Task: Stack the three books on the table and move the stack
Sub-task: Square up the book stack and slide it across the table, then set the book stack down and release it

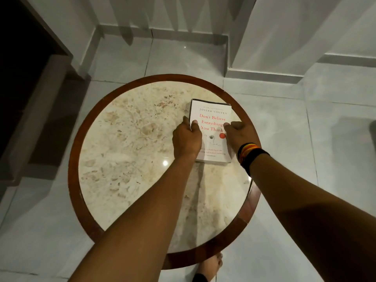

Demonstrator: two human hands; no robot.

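A stack of books (pixel 211 119) lies on the right half of a round marble table (pixel 130 151) with a brown wooden rim. The top book has a white cover with red lettering. Edges of books beneath it show at the far and near ends. My left hand (pixel 186 139) grips the stack's left edge, thumb on the cover. My right hand (pixel 240 135) grips the right edge, thumb tip on the cover; coloured bands circle that wrist. How many books lie under the top one is not clear.
The table's wooden rim (pixel 242 106) runs close behind the stack on the right. Grey floor tiles surround the table. Dark furniture (pixel 30 98) stands at the left. White curtains (pixel 274 27) hang at the back. A bare foot (pixel 211 265) shows under the table's near edge.
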